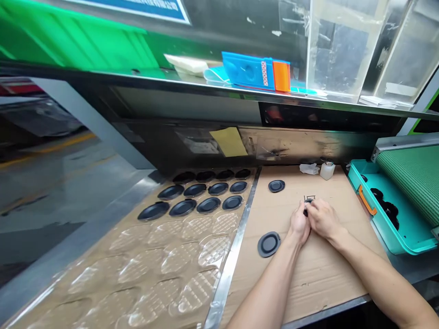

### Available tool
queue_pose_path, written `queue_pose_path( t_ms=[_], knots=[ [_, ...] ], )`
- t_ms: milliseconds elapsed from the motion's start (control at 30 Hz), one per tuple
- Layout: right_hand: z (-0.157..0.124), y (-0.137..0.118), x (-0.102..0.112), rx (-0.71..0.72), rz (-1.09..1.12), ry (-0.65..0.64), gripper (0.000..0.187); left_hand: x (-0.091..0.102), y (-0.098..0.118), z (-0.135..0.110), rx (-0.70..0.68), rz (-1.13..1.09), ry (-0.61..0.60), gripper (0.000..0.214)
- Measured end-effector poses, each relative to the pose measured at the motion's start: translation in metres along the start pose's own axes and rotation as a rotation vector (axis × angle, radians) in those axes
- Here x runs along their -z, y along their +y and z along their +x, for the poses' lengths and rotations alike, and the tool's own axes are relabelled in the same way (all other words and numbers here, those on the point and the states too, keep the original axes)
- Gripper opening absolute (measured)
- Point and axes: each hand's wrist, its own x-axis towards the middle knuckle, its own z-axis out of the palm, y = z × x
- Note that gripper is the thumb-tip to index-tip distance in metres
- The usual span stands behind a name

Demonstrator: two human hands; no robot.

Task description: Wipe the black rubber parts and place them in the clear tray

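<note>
My left hand (pixel 299 224) and my right hand (pixel 321 218) meet over the cardboard-covered bench (pixel 308 274), fingers closed together around a small black part (pixel 307 202) that is mostly hidden between them. A round black rubber disc (pixel 269 243) lies on the cardboard just left of my left wrist. Another black disc (pixel 276 186) lies farther back. To the left, a clear blister tray (pixel 171 265) has black discs (pixel 202 196) seated in its far rows, while its near pockets hold nothing.
A teal bin (pixel 408 237) with black parts (pixel 386 205) stands at the right, beside a green ribbed conveyor belt (pixel 414 178). A small white bottle (pixel 327 170) and a crumpled wipe (pixel 308 168) sit at the back. A shelf above carries a blue box (pixel 255 71).
</note>
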Motion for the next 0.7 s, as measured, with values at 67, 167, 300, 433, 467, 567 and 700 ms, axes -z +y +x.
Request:
queue_pose_path(
  t_ms=[67, 167, 300, 433, 467, 567, 700],
  knots=[
    [0.002, 0.001, -0.001, 0.077, 0.016, 0.009, 0.030, -0.001, -0.001, 0.003, -0.005, -0.015, -0.020, 0.028],
    [0.008, 0.005, -0.002, -0.019, 0.042, 0.104, 0.030, -0.005, -0.001, 0.003, -0.035, 0.010, -0.024, 0.026],
    [0.015, 0.018, -0.003, -0.122, 0.058, 0.137, 0.025, -0.009, -0.004, 0.004, -0.060, 0.087, -0.010, 0.028],
    [0.006, 0.030, -0.002, -0.240, 0.062, 0.060, 0.015, -0.008, -0.004, 0.005, -0.079, 0.121, -0.040, 0.034],
    [0.003, 0.030, -0.002, -0.232, 0.086, 0.032, 0.012, -0.007, -0.004, 0.005, -0.084, 0.127, -0.042, 0.035],
    [-0.001, 0.028, -0.003, -0.161, 0.153, -0.008, 0.009, -0.006, -0.004, 0.004, -0.080, 0.141, -0.045, 0.032],
    [0.005, 0.016, -0.006, -0.229, 0.104, 0.035, 0.015, -0.004, -0.003, 0.003, -0.082, 0.152, -0.039, 0.028]
  ],
)
